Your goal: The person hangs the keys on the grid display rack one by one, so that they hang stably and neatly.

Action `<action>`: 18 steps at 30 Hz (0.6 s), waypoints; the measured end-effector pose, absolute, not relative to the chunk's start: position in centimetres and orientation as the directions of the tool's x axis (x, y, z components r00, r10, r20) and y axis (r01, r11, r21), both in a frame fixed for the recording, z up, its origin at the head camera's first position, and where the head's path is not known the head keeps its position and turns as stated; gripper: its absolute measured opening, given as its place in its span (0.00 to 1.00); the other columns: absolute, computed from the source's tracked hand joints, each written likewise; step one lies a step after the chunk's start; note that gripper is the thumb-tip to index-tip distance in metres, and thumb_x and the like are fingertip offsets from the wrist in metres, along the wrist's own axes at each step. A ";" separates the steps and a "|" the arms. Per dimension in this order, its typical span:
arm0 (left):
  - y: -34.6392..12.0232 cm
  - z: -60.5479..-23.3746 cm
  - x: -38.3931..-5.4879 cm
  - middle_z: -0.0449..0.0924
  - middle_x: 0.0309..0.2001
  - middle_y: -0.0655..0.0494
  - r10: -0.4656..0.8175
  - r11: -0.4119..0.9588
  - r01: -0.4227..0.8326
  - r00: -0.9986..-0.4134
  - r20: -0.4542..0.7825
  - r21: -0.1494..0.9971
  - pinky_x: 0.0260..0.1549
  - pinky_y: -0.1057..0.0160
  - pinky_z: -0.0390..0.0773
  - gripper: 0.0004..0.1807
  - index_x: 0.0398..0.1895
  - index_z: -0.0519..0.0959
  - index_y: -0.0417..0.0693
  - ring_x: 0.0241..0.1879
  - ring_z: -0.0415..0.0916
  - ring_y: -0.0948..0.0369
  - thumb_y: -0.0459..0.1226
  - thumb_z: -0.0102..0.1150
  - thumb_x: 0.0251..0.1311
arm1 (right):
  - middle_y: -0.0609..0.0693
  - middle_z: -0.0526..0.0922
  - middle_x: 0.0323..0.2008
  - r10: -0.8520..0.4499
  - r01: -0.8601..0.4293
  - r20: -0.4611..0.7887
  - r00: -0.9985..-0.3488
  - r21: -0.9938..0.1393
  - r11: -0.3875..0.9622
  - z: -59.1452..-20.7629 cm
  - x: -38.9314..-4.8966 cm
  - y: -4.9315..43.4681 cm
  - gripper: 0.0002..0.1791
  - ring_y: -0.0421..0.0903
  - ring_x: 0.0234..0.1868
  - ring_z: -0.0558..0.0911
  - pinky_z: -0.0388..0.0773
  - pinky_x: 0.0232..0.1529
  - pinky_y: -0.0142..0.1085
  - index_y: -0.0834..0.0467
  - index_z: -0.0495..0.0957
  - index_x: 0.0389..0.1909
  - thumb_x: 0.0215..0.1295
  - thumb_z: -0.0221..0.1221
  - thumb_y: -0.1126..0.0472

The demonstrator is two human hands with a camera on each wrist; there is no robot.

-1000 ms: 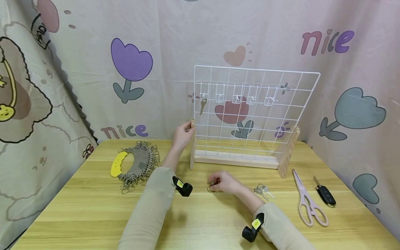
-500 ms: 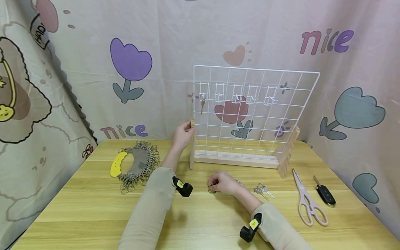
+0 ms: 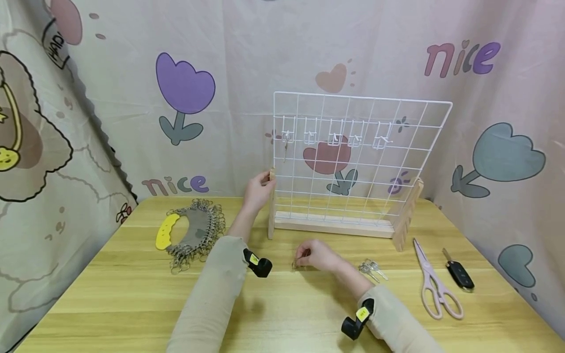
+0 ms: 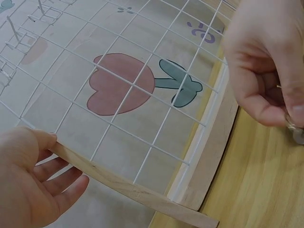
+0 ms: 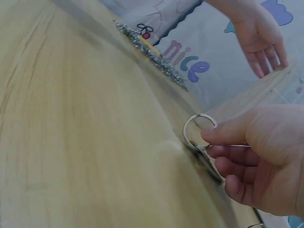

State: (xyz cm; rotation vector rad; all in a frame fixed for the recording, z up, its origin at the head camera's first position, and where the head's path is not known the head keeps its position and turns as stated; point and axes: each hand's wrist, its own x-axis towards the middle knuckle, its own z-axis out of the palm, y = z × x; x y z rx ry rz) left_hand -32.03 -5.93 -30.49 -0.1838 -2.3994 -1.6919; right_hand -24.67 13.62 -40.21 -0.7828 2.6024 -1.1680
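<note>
My left hand point(image 3: 258, 192) grips the top of the wooden side post point(image 4: 102, 172) of a white wire grid rack point(image 3: 335, 226), thumb on the near face. Low over the table in front of the rack, my right hand point(image 3: 319, 256) pinches a metal key ring point(image 5: 185, 127) between thumb and fingers. A key point(image 5: 207, 165) hangs from that ring, partly behind the fingers in the right wrist view. Several white hooks point(image 3: 334, 140) line the upper part of the grid. From the leftmost one hangs a brass-coloured key point(image 3: 285, 150).
Right of my right hand lie silver keys point(image 3: 372, 268), then pink scissors point(image 3: 434, 289) and a black car key point(image 3: 460, 276). At the left is a yellow-handled holder point(image 3: 166, 231) fringed with metal rings. A printed curtain point(image 3: 247, 59) stands behind the wooden table point(image 3: 282, 314).
My right hand has shifted slightly, and the ring in it has turned. The key on the leftmost hook has swivelled edge-on. My left hand stays on the post.
</note>
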 end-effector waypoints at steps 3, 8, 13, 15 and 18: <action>-6.0 -30.5 -32.1 0.71 0.59 0.44 -0.013 0.339 0.218 -0.972 0.237 0.915 0.55 0.56 0.70 0.25 0.64 0.66 0.40 0.58 0.68 0.50 0.38 0.51 0.65 | 0.44 0.75 0.21 -0.537 -0.388 0.052 -0.842 -0.750 0.535 -39.7 -24.6 13.9 0.04 0.38 0.23 0.70 0.68 0.24 0.28 0.61 0.77 0.25 0.56 0.62 0.68; -6.0 -30.6 -32.1 0.71 0.58 0.44 -0.012 0.344 0.223 -0.970 0.241 0.912 0.55 0.56 0.69 0.25 0.64 0.66 0.40 0.58 0.68 0.51 0.38 0.51 0.65 | 0.44 0.75 0.22 -0.543 -0.419 0.106 -0.833 -0.762 0.494 -38.7 -24.8 14.6 0.03 0.38 0.24 0.71 0.69 0.24 0.28 0.62 0.77 0.26 0.57 0.62 0.68; -6.0 -30.6 -32.1 0.71 0.58 0.44 -0.006 0.349 0.227 -0.970 0.245 0.909 0.55 0.55 0.69 0.25 0.63 0.66 0.39 0.58 0.68 0.50 0.38 0.51 0.65 | 0.47 0.75 0.23 -0.517 -0.420 0.149 -0.843 -0.783 0.459 -37.5 -25.0 15.5 0.02 0.44 0.24 0.73 0.73 0.23 0.33 0.63 0.77 0.29 0.59 0.60 0.67; -6.0 -30.5 -32.1 0.71 0.59 0.43 -0.004 0.349 0.226 -0.970 0.243 0.910 0.55 0.55 0.70 0.25 0.63 0.66 0.39 0.58 0.68 0.50 0.38 0.51 0.65 | 0.49 0.76 0.23 -0.499 -0.419 0.166 -0.850 -0.787 0.452 -36.9 -25.1 15.8 0.03 0.47 0.24 0.74 0.76 0.24 0.39 0.63 0.77 0.30 0.60 0.59 0.67; -6.0 -30.4 -32.1 0.71 0.59 0.43 -0.001 0.351 0.220 -0.972 0.236 0.910 0.55 0.55 0.69 0.25 0.64 0.66 0.39 0.58 0.68 0.50 0.39 0.51 0.65 | 0.51 0.76 0.24 -0.465 -0.417 0.196 -0.864 -0.796 0.439 -36.0 -25.4 16.2 0.03 0.50 0.24 0.75 0.77 0.25 0.42 0.64 0.77 0.31 0.61 0.59 0.66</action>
